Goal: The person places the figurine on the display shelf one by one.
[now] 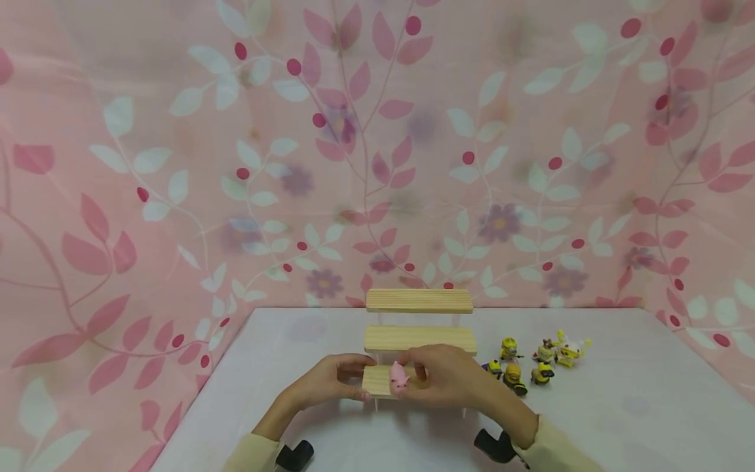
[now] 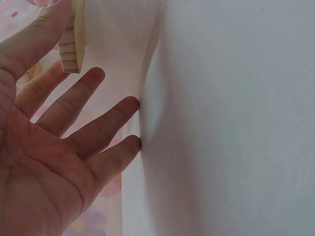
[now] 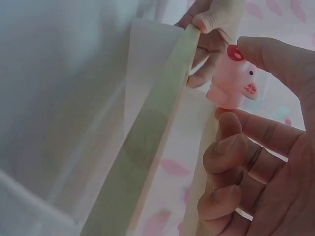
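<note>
In the head view, the left hand [image 1: 326, 383] grips the left end of the lowest plank [image 1: 375, 380] of a 3-tiered pale wooden stand [image 1: 419, 338]. The right hand [image 1: 445, 377] pinches a small pink toy pig [image 1: 398, 377] over that plank; whether they touch, I cannot tell. To the right, 6 mostly yellow toy figures [image 1: 514, 376] are grouped on a white-covered table [image 1: 637, 400].

The left wrist view shows thumb and index finger at the plank's end, the other 3 fingers spread.

In the right wrist view, thumb and index finger hold the red-snouted pig; the other 3 fingers curl.

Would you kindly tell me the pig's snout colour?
The snout is red, clearest in the right wrist view.
</note>
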Demonstrator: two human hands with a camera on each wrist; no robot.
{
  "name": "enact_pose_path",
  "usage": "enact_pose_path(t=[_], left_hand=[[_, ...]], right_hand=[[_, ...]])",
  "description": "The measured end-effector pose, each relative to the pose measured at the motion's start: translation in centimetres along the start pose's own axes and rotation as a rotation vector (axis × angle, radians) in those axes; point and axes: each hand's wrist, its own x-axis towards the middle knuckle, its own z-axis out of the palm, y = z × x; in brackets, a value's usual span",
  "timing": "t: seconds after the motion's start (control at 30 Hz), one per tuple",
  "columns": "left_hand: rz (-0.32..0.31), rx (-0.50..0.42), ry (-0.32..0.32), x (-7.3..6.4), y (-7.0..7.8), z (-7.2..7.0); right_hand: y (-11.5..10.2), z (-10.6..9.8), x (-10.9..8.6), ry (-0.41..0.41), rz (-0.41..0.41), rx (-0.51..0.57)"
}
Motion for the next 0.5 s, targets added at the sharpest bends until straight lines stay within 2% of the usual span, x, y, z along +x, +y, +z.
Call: enact_pose_path(t=[0.5], left_hand=[[-0.004,-0.008,-0.003,0.1,0.0,0.1]], right_hand=[[-0.7,2.2,2.0,-0.013,-0.027,-0.048]])
